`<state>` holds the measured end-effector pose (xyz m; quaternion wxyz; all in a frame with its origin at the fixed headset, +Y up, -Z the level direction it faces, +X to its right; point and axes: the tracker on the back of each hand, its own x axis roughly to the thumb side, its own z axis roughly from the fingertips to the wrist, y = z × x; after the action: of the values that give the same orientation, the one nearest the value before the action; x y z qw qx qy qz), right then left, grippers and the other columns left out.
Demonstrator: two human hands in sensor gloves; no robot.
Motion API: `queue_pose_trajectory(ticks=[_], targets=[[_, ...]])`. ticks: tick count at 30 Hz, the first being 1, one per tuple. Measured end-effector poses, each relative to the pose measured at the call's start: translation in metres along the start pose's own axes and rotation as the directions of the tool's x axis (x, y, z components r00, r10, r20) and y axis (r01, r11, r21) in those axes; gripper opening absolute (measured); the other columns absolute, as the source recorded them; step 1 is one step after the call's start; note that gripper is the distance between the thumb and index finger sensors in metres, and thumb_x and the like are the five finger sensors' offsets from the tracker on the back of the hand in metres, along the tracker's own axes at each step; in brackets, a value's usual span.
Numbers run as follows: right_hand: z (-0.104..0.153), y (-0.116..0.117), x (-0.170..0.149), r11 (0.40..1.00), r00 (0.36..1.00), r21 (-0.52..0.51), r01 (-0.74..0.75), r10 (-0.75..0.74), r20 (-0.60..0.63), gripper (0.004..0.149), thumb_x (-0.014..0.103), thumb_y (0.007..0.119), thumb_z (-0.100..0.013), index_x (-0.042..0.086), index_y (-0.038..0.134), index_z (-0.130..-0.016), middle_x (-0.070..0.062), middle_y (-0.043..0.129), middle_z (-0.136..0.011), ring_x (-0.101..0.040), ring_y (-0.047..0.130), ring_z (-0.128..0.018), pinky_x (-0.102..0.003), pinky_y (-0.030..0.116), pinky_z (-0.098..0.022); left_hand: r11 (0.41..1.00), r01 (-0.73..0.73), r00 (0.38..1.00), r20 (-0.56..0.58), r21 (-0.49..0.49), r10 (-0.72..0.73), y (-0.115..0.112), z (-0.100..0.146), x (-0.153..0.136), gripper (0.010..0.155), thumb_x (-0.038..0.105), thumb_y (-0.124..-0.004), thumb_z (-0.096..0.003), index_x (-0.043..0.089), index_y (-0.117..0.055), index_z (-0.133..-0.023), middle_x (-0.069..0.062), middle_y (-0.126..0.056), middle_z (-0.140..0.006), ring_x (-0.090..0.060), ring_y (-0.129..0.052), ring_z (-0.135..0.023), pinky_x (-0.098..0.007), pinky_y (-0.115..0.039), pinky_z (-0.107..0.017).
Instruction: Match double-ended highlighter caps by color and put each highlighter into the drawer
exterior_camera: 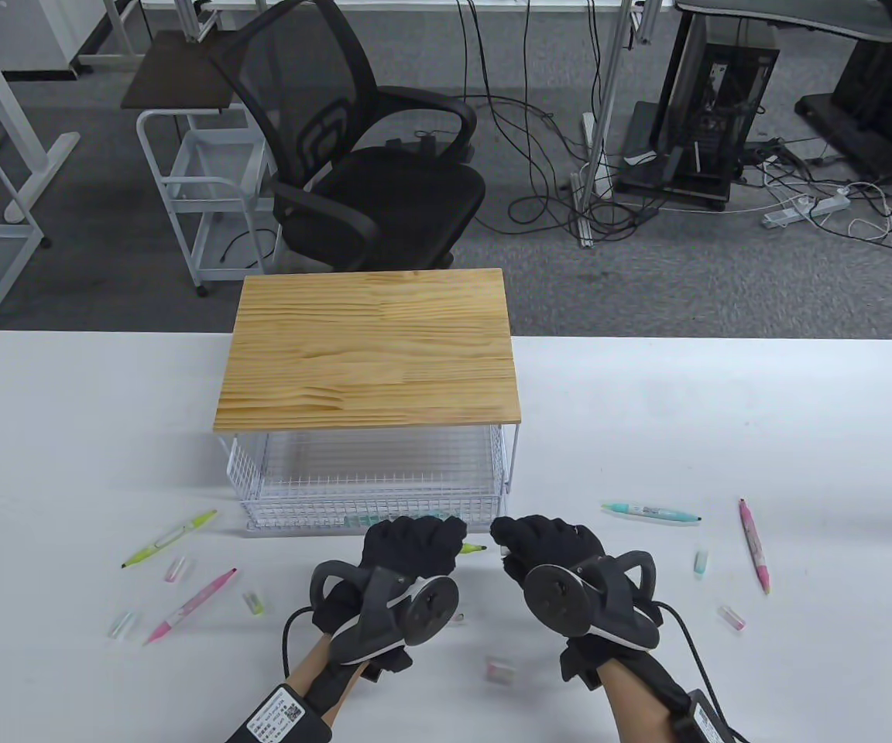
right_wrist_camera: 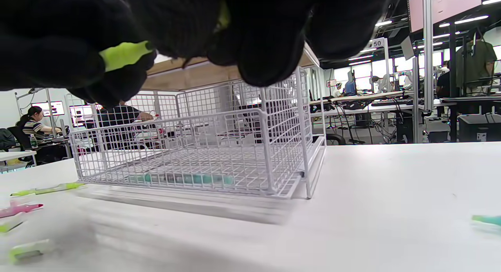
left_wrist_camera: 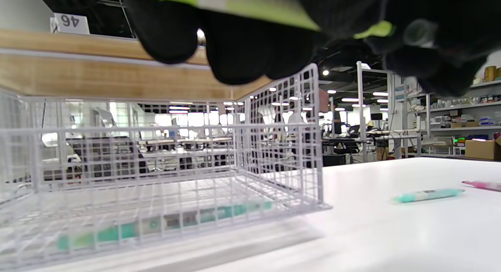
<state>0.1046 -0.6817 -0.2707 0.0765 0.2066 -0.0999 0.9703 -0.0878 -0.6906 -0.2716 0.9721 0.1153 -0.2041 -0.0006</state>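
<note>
1. A white table (exterior_camera: 725, 418) fills the near half of the table view. At its centre stands a wire drawer unit with a wooden top (exterior_camera: 368, 348).
2. The white wire drawer (exterior_camera: 372, 507) is pulled out toward the near edge. A teal highlighter (left_wrist_camera: 164, 223) lies inside it, along the front wall.
3. The left hand (exterior_camera: 407, 553), in a black glove with a tracker on its back, is just in front of the drawer. Its fingers are curled round a yellow-green highlighter (exterior_camera: 473, 549), whose tip pokes out to the right.
4. The right hand (exterior_camera: 547, 549), gloved the same way, is close beside it on the right. Its fingers are curled together near that tip; the right wrist view shows a sliver of yellow-green between them, but what it pinches cannot be told.
5. On the left of the table lie another yellow-green highlighter (exterior_camera: 169, 538) and a pink highlighter (exterior_camera: 190, 606), with small loose caps (exterior_camera: 176, 570) scattered near them.
6. On the right lie a second teal highlighter (exterior_camera: 651, 511) and a second pink highlighter (exterior_camera: 754, 545), well apart from the drawer, with two more caps (exterior_camera: 700, 562) nearby.
7. One cap (exterior_camera: 499, 669) lies near the table's front edge, between the two wrists.
</note>
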Motion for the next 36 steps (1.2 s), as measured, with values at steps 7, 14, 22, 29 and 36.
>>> queue_pose_trajectory(ticks=[7, 14, 22, 29, 36], targets=[[0.0, 0.001, 0.005, 0.999, 0.999, 0.0, -0.033, 0.033, 0.022, 0.056, 0.03, 0.077, -0.052, 0.031, 0.058, -0.104, 0.005, 0.078, -0.099, -0.016, 0.092, -0.08, -0.05, 0.075, -0.069, 1.0, 0.007, 1.0, 0.014, -0.003, -0.007, -0.001, 0.001, 0.004, 0.05, 0.038, -0.063, -0.0551, 0.036, -0.055, -0.105, 0.008, -0.077, -0.101, -0.015, -0.085, -0.088, -0.049, -0.073, -0.074], [0.0, 0.002, 0.007, 1.0, 0.999, 0.001, -0.023, 0.023, 0.036, 0.058, 0.03, 0.079, -0.051, 0.03, 0.058, -0.105, 0.006, 0.079, -0.099, -0.016, 0.092, -0.081, -0.05, 0.075, -0.069, 1.0, 0.014, 0.999, 0.031, -0.01, -0.014, -0.001, 0.002, 0.009, 0.051, 0.039, -0.064, -0.0552, 0.036, -0.055, -0.105, 0.008, -0.077, -0.101, -0.014, -0.085, -0.089, -0.049, -0.073, -0.075], [0.001, 0.003, 0.008, 1.0, 0.999, -0.023, -0.009, 0.01, 0.05, 0.061, 0.032, 0.084, -0.048, 0.027, 0.06, -0.104, 0.006, 0.083, -0.096, -0.014, 0.094, -0.08, -0.049, 0.076, -0.068, 0.999, 0.021, 0.998, 0.054, 0.031, -0.023, -0.002, 0.004, 0.015, 0.052, 0.039, -0.066, -0.0538, 0.033, -0.056, -0.104, 0.01, -0.081, -0.098, -0.012, -0.089, -0.086, -0.045, -0.076, -0.073], [0.001, 0.001, 0.008, 0.997, 0.998, -0.058, 0.044, -0.041, 0.053, 0.06, 0.031, 0.083, -0.047, 0.026, 0.061, -0.103, 0.006, 0.085, -0.094, -0.014, 0.095, -0.077, -0.046, 0.077, -0.068, 0.997, -0.025, 0.998, 0.055, 0.077, 0.021, 0.001, 0.005, 0.012, 0.053, 0.039, -0.067, -0.0517, 0.03, -0.057, -0.103, 0.012, -0.085, -0.094, -0.01, -0.093, -0.081, -0.043, -0.079, -0.071], [0.002, -0.002, 0.008, 0.985, 0.99, -0.119, 0.123, -0.113, 0.089, 0.06, 0.028, 0.086, -0.044, 0.022, 0.065, -0.1, 0.002, 0.09, -0.087, -0.012, 0.101, -0.067, -0.039, 0.085, -0.066, 0.99, -0.037, 0.998, 0.064, 0.133, 0.029, 0.008, 0.007, 0.012, 0.054, 0.037, -0.068, -0.0497, 0.028, -0.058, -0.102, 0.014, -0.089, -0.09, -0.01, -0.095, -0.075, -0.042, -0.081, -0.069]])
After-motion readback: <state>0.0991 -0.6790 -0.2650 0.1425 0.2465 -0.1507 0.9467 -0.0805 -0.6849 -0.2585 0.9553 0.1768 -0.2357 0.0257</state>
